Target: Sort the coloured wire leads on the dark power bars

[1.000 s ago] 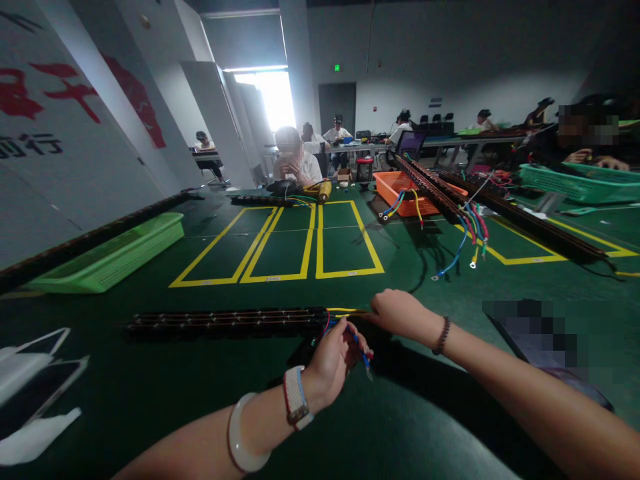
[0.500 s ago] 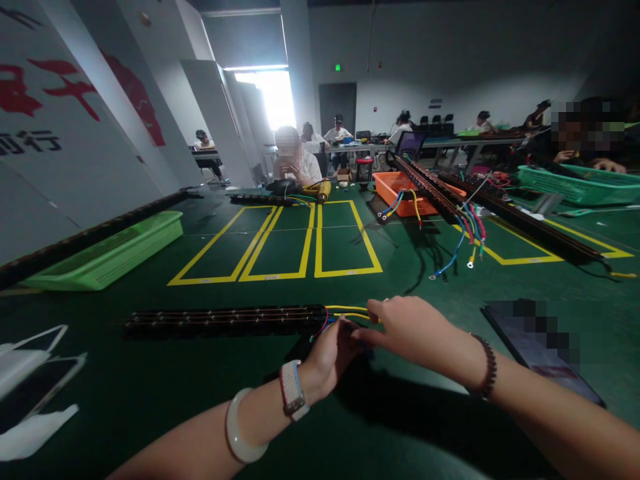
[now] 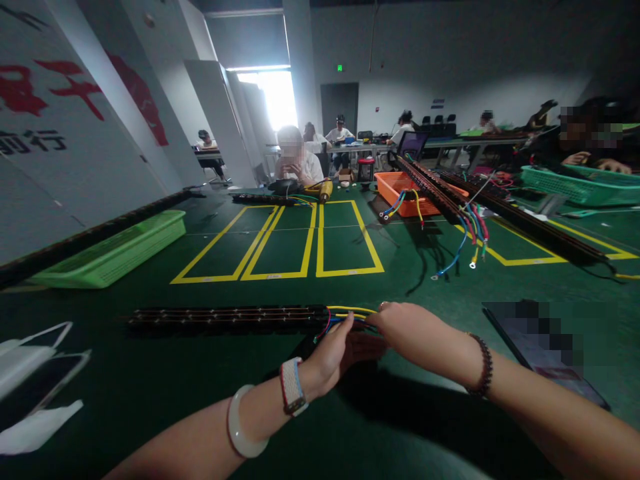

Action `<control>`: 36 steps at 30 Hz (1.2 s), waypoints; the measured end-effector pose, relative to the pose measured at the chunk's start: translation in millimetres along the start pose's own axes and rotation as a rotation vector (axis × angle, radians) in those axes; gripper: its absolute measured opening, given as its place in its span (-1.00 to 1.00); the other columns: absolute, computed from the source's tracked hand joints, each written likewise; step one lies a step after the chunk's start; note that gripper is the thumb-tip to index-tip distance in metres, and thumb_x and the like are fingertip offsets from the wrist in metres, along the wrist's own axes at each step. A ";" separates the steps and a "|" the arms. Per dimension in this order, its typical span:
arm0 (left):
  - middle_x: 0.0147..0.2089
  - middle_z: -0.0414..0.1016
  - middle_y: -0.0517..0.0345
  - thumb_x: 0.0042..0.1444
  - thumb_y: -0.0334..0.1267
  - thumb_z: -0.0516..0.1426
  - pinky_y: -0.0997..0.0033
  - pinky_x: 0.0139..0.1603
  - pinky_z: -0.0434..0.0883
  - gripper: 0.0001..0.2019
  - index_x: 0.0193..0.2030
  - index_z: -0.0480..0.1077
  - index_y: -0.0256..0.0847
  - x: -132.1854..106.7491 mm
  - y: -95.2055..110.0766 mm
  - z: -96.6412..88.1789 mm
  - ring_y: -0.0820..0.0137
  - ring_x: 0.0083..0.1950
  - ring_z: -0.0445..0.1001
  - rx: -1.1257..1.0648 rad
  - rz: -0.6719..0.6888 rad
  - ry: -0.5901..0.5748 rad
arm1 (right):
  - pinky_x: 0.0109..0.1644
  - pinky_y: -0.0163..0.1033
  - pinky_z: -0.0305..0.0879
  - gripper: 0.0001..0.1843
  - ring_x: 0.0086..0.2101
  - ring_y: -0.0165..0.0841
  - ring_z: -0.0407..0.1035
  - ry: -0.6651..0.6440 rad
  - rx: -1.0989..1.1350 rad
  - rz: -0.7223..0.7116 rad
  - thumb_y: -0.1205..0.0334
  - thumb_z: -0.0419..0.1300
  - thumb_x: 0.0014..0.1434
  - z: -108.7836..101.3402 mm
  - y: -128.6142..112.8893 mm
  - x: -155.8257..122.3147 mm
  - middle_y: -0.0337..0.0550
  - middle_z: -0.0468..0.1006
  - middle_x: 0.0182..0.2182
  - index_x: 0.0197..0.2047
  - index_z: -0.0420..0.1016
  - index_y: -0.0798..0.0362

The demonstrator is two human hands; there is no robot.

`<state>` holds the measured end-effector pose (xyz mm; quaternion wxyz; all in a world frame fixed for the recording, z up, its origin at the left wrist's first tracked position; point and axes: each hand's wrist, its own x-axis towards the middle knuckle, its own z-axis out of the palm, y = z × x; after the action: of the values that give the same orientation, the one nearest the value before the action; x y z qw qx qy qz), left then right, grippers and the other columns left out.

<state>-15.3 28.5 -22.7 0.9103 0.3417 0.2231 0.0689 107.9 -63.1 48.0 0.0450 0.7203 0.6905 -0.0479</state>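
Observation:
A long black strip-shaped assembly (image 3: 225,319) with copper-coloured lines lies lengthwise in front of me. Yellow, blue and red wires (image 3: 350,309) come out of its right end. My left hand (image 3: 333,360) is at that end, its thumb over the wires and its fingers stretched beneath them, loosely round the bundle. Just to the right, my right hand (image 3: 417,333) has its fingers closed on the wires, knuckles up. The wire ends are hidden behind my hands.
A dark flat device (image 3: 545,353) lies at the right, white-edged items (image 3: 37,373) at the left. Farther off are a green basket (image 3: 115,250), an orange basket (image 3: 415,195) under more strips with loose wires, a yellow tool (image 3: 325,191) and a person (image 3: 305,167) across the table.
My right hand has shifted slightly right along the wires. The left fingers, bunched before, now stretch out to the right below it. The strip stays on the table.

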 end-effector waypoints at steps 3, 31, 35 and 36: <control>-0.32 0.52 -0.02 0.10 -0.05 0.11 0.23 -0.08 0.36 -0.70 -0.22 0.43 -0.27 -1.7 -0.4 0.9 0.25 -0.16 0.49 0.092 -0.026 -0.019 | -0.27 -0.21 0.37 -0.68 -0.37 -0.25 0.45 -0.007 0.016 -0.053 0.58 0.04 0.08 3.7 5.9 2.8 -0.04 0.52 -0.37 -0.21 0.53 0.11; -0.40 0.52 -0.11 0.17 0.07 -0.08 0.45 -0.35 0.40 -0.52 -0.39 0.37 -0.35 -4.2 1.3 1.2 0.33 -0.35 0.53 0.514 -0.057 -0.269 | -0.29 -0.33 0.28 -0.62 -0.32 -0.37 0.37 -0.058 0.884 -0.071 0.05 0.16 0.14 37.5 45.6 54.4 -0.11 0.50 -0.28 -0.09 0.41 0.17; -0.39 0.52 -0.11 0.16 0.06 -0.06 0.45 -0.36 0.41 -0.55 -0.38 0.36 -0.36 -2.6 0.2 1.0 0.34 -0.36 0.53 0.518 -0.054 -0.259 | -0.32 -0.35 0.26 -0.55 -0.33 -0.37 0.34 -0.052 0.851 -0.070 0.08 0.24 0.05 52.3 34.5 57.5 -0.10 0.48 -0.25 -0.05 0.36 0.17; -0.38 0.52 -0.11 0.16 0.06 -0.05 0.46 -0.36 0.41 -0.55 -0.37 0.36 -0.36 -2.5 0.3 1.1 0.34 -0.36 0.53 0.522 -0.054 -0.254 | -0.31 -0.35 0.24 -0.57 -0.33 -0.38 0.33 -0.029 0.799 -0.070 0.13 0.25 0.04 52.9 32.5 57.4 -0.11 0.48 -0.25 -0.05 0.37 0.16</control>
<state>-17.0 27.4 -20.8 0.8139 0.5640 0.1267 -0.0585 142.4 -14.5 -12.1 -0.2307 0.6563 0.6411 -0.3240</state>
